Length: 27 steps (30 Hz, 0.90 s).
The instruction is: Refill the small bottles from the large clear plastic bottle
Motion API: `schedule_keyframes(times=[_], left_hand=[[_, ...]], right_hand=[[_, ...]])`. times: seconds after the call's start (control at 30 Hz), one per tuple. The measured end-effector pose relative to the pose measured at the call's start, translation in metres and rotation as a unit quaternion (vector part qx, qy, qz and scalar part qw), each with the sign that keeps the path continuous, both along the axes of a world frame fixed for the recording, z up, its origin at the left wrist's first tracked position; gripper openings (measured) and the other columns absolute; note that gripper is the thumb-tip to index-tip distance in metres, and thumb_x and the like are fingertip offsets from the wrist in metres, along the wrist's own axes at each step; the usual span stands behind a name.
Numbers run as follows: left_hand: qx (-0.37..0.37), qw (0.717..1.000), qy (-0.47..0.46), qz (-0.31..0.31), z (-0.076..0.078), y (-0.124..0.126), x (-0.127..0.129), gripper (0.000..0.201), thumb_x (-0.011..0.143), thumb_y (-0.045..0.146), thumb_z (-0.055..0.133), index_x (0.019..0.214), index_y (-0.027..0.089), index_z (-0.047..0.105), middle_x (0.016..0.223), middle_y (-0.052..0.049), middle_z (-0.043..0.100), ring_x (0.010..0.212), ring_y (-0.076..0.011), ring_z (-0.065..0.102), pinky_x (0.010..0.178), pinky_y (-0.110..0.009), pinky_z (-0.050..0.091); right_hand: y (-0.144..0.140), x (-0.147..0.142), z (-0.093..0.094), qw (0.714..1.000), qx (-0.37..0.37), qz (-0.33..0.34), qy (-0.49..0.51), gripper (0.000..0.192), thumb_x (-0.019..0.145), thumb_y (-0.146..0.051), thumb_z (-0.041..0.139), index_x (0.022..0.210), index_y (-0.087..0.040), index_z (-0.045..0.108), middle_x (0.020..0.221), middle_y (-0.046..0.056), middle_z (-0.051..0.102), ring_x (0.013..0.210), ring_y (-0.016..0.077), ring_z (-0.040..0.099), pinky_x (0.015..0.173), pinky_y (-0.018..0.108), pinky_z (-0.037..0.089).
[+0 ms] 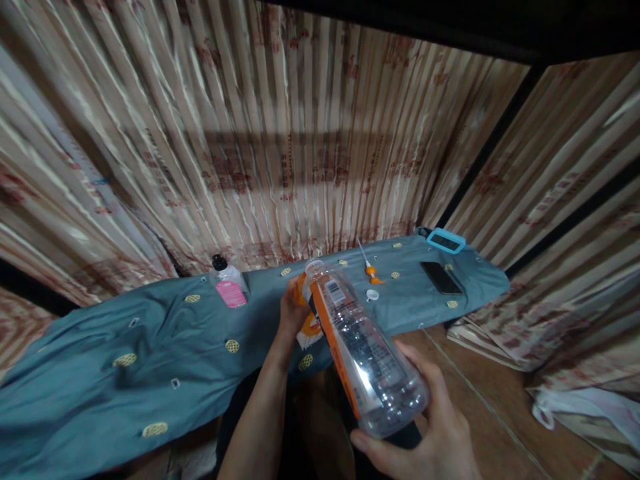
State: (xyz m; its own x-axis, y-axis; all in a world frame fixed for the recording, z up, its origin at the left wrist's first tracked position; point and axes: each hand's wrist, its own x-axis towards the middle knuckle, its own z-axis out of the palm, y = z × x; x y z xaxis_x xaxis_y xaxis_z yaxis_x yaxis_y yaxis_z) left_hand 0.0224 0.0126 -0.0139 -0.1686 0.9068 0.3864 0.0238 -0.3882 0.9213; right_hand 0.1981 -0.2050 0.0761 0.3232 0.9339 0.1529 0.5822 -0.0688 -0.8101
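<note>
A large clear plastic bottle (pixel 370 353) with an orange-edged label is tilted, its base toward me and its neck away toward the bed-like surface. My right hand (pixel 425 420) grips it around the base. Near the bottle's neck, my left hand (pixel 291 308) is closed around an orange-and-white object (pixel 310 328), mostly hidden behind the bottle; its kind cannot be made out. An orange pump head (pixel 371 273) with a pale tube lies on the cloth beyond the bottle. Beside the pump is a small white cap (pixel 372 295).
A bottle with a pink label and black cap (pixel 231 285) rests at the left on the teal patterned cloth (pixel 195 347). Toward the right end lie a dark phone (pixel 440 277) and a blue-framed digital clock (pixel 446 241). Pleated curtains (pixel 300 147) hang behind.
</note>
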Motion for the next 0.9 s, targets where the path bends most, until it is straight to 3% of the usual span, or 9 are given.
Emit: schedule_keyframes(times=[0.13, 0.9], left_hand=[[-0.001, 1.000, 0.011, 0.007, -0.0010, 0.0008, 0.0003, 0.037, 0.073, 0.049, 0.071, 0.098, 0.023, 0.064, 0.097, -0.006, 0.072, 0.089, -0.0233, 0.068, 0.082, -0.038, 0.054], [-0.024, 1.000, -0.002, 0.010, 0.0029, -0.0025, 0.0001, 0.032, 0.074, 0.042, 0.075, 0.097, 0.021, 0.067, 0.093, -0.006, 0.073, 0.084, -0.0228, 0.068, 0.078, -0.037, 0.055]], right_hand=[[0.0003, -0.0006, -0.0008, 1.000, 0.005, -0.002, 0.011, 0.088, 0.057, -0.040, 0.078, 0.139, -0.029, 0.045, 0.128, 0.008, 0.075, 0.109, 0.0350, 0.076, 0.085, 0.046, 0.065], [0.0002, 0.0009, -0.0055, 1.000, 0.022, 0.005, -0.011, 0.093, 0.056, -0.039, 0.083, 0.140, -0.028, 0.046, 0.127, 0.008, 0.075, 0.103, 0.0350, 0.078, 0.081, 0.043, 0.066]])
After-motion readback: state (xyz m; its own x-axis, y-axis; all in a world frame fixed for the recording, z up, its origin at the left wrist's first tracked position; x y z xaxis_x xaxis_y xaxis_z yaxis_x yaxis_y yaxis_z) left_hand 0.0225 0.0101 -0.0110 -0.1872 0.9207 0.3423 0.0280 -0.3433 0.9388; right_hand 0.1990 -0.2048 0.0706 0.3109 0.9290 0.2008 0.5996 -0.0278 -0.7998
